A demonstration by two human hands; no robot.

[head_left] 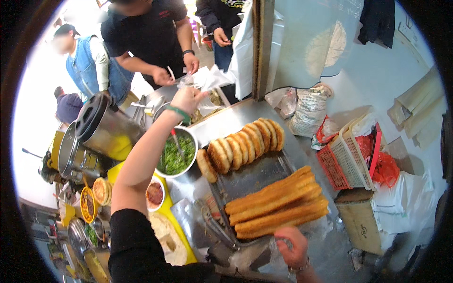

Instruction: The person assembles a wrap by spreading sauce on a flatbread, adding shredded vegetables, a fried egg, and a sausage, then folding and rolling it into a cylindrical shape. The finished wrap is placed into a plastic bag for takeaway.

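My left hand, with a green band at the wrist, reaches far across the counter beside white and clear plastic bags. Its fingers are closed; what they hold, if anything, is hidden. Below that wrist stands a white bowl of chopped greens with a red-handled spoon. Loosely curled, my right hand hovers at the tray's near edge, thumb and fingers apart. Just beyond it, long fried dough sticks lie on the metal tray. A row of round golden flatbreads leans along the tray's far side.
Metal tongs rest at the tray's left. A bowl of red sauce and pale dough sit under my left arm. Steel pots stand left. A person in black handles plastic opposite. A plastic basket is at right.
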